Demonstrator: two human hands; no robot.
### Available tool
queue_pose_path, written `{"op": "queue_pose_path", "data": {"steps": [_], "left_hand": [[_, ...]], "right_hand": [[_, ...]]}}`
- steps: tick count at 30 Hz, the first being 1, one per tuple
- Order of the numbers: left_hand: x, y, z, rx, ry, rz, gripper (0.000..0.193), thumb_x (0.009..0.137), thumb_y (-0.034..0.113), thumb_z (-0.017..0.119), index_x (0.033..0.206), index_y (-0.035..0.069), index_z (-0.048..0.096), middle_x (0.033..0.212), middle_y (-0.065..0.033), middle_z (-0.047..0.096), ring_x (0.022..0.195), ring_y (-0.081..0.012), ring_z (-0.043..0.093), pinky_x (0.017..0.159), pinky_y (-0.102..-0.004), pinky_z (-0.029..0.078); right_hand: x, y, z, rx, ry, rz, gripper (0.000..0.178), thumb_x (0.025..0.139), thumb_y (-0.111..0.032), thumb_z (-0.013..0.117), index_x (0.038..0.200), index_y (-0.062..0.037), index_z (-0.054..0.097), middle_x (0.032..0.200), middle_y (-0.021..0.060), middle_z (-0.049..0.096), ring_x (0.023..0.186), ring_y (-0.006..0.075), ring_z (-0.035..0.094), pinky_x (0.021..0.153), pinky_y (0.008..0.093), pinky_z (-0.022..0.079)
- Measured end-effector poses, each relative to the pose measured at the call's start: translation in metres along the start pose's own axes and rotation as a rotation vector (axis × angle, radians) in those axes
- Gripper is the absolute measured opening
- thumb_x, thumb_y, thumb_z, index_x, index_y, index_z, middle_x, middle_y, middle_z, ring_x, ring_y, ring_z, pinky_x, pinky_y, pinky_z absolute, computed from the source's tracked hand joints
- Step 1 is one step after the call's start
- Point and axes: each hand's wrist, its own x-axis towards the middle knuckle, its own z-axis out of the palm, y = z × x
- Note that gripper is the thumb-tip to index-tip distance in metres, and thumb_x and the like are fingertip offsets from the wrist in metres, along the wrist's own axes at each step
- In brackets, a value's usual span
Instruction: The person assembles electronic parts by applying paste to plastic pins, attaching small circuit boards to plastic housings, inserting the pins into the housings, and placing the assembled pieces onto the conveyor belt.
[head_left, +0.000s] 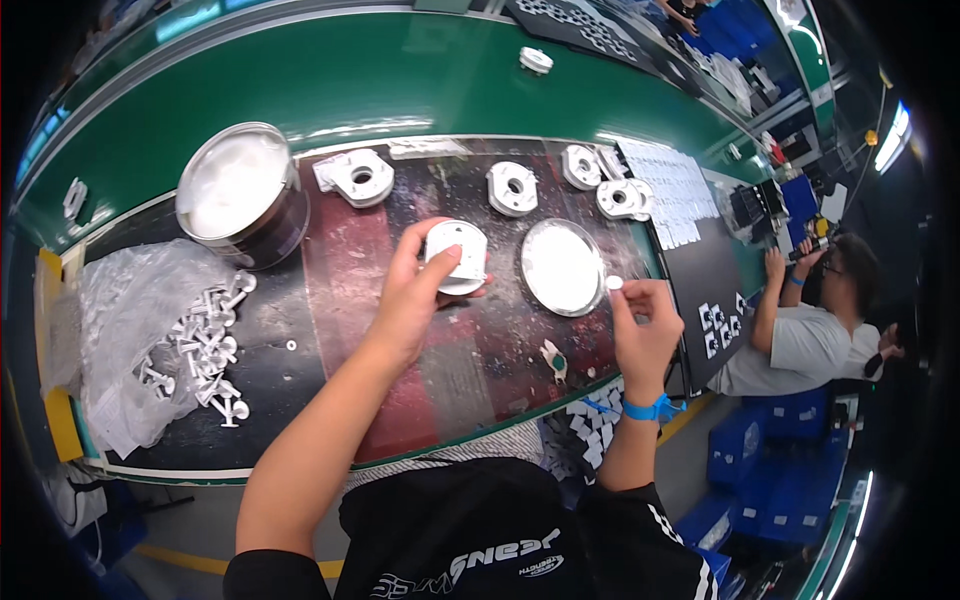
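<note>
Head view: from my distant seat I see the dark-topped workbench (272, 425) first, then the clear plastic bag (120, 340) lying on its left part. Behind the bag stands the bucket (285, 228), white inside. The shallow dish (598, 290) of white stuff sits between the hands, near the right fingertips; I judge a careless sweep of that wrist could knock it and smear the bench.

The left hand (412, 278) is closed around a white casting (463, 262), lifted over the bench's middle, thumb across its face. If that thumb slackened, or the surface were slick, I think the casting could twist or drop. The right hand (650, 325) pinches a small white disc (614, 283) just beside the dish's rim; whether it has a stem I cannot tell. So slight a fingertip hold could let it slip into the dish.

Smaller still, stemmed pieces (228, 350) lie heaped by the bag, liable to scatter if the plastic were tugged. Last, a tiny ring (291, 345) lies alone, easily brushed away by the left forearm.
</note>
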Motion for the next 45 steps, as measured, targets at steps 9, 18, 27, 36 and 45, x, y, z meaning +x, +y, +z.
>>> {"op": "queue_pose_path", "data": {"steps": [9, 18, 27, 36, 45], "left_hand": [[0.001, -0.004, -0.003, -0.009, -0.025, 0.011, 0.040, 0.096, 0.019, 0.054, 0.131, 0.008, 0.039, 0.110, -0.0198, 0.064, 0.093, -0.0288, 0.069, 0.078, -0.0364, 0.058], [0.000, -0.004, -0.001, -0.005, -0.042, 0.014, 0.041, 0.096, 0.020, 0.053, 0.132, 0.009, 0.039, 0.110, -0.0183, 0.064, 0.094, -0.0279, 0.068, 0.080, -0.0364, 0.056], [0.002, -0.001, -0.002, 0.024, -0.017, 0.005, 0.040, 0.096, 0.019, 0.054, 0.131, 0.009, 0.039, 0.109, -0.0177, 0.065, 0.093, -0.0264, 0.068, 0.077, -0.0353, 0.057], [-0.002, -0.002, 0.000, -0.064, -0.106, -0.019, 0.041, 0.096, 0.015, 0.051, 0.133, 0.009, 0.035, 0.112, -0.0182, 0.061, 0.091, -0.0281, 0.068, 0.075, -0.0377, 0.059], [-0.007, 0.004, 0.000, -0.028, -0.123, 0.011, 0.040, 0.098, 0.018, 0.052, 0.132, 0.007, 0.035, 0.109, -0.0163, 0.061, 0.080, -0.0248, 0.069, 0.064, -0.0326, 0.059]], "right_hand": [[-0.007, 0.033, -0.002, -0.208, -0.073, -0.047, 0.015, 0.078, -0.002, 0.071, 0.084, -0.0021, 0.058, 0.077, 0.0111, 0.064, 0.066, 0.0277, 0.063, 0.060, 0.0352, 0.049], [-0.002, 0.038, -0.012, -0.393, -0.127, -0.221, 0.018, 0.074, 0.000, 0.071, 0.080, -0.0065, 0.056, 0.074, 0.0071, 0.060, 0.075, 0.0277, 0.058, 0.070, 0.0387, 0.044], [0.001, 0.022, -0.013, -0.198, -0.089, -0.040, 0.021, 0.077, 0.003, 0.070, 0.093, -0.0046, 0.060, 0.081, 0.0069, 0.065, 0.074, 0.0194, 0.063, 0.070, 0.0300, 0.048], [0.029, -0.058, 0.073, 1.298, -0.328, 0.488, 0.021, 0.088, -0.004, 0.066, 0.108, -0.0021, 0.059, 0.099, 0.0111, 0.068, 0.068, 0.0071, 0.054, 0.058, 0.0208, 0.040], [0.031, -0.063, 0.123, 1.391, -0.417, 0.584, 0.023, 0.091, -0.008, 0.066, 0.111, -0.0049, 0.056, 0.101, 0.0078, 0.066, 0.062, 0.0038, 0.046, 0.052, 0.0199, 0.040]]}}
